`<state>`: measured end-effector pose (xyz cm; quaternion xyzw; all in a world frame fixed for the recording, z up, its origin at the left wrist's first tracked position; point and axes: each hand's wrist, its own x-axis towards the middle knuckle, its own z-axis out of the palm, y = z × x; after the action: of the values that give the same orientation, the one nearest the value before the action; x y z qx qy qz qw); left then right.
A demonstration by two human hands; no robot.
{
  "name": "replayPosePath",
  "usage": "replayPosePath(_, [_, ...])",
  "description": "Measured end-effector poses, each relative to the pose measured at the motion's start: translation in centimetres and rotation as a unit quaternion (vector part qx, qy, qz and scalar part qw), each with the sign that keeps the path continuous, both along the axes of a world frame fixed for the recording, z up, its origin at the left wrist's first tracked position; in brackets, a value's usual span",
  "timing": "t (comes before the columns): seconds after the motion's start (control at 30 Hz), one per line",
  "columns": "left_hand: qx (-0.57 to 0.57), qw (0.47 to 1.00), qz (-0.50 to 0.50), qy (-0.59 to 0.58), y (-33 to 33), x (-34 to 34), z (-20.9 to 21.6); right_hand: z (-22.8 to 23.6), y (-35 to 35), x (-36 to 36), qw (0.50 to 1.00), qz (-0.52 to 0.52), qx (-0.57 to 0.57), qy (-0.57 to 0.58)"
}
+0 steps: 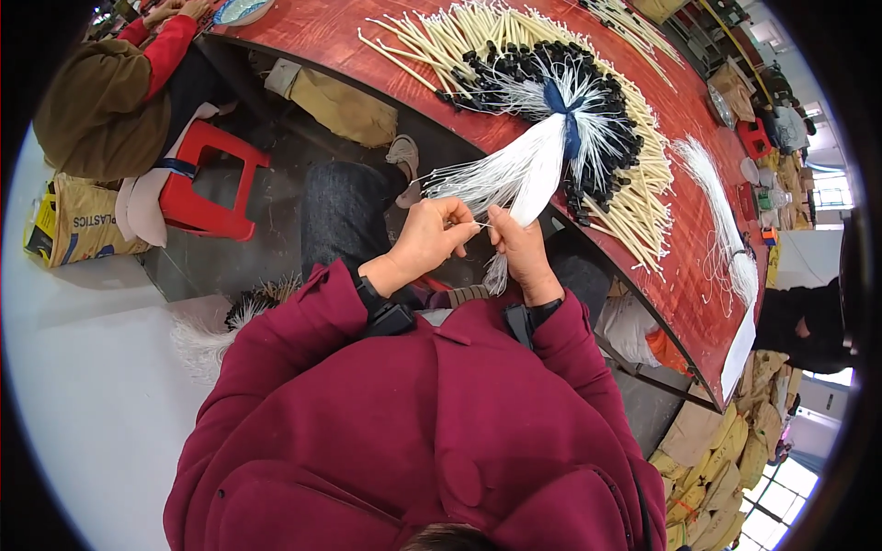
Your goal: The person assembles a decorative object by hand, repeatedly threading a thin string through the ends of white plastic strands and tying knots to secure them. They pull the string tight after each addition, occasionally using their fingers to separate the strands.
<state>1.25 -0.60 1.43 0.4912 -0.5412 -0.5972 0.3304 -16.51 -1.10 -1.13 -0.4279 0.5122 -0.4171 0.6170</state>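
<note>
My left hand (430, 241) is closed in a pinch, thumb against forefinger, with a thin white string between the fingertips. Just to its right, my right hand (522, 248) closes round the hanging end of a bundle of white strings (537, 170), and some strands dangle below it. The bundle runs over the table edge from a dark blue tie (568, 119). Around that tie fan many cream-coloured sticks (636, 237) with black ends (602, 197) facing inward. Loose string tips spread out above my left hand.
The red table (322, 37) holds another bundle of white strings (707, 197) at right and more sticks at the far side. A red plastic stool (197, 193) stands left, beside a seated person in brown (96, 110). Yellow sacks (712, 459) are piled at lower right.
</note>
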Motion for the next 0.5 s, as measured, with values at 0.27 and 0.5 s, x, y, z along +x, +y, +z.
replayPosePath(0.27, [0.129,0.957,0.033,0.258,0.2,0.3,-0.2,0.2,-0.1,-0.2,1.0,-0.002,0.002,-0.001])
replayPosePath(0.5, [0.177,0.943,0.08,0.269,0.1,0.8,-1.4,-0.4,-0.1,-0.6,1.0,0.019,-0.018,0.007])
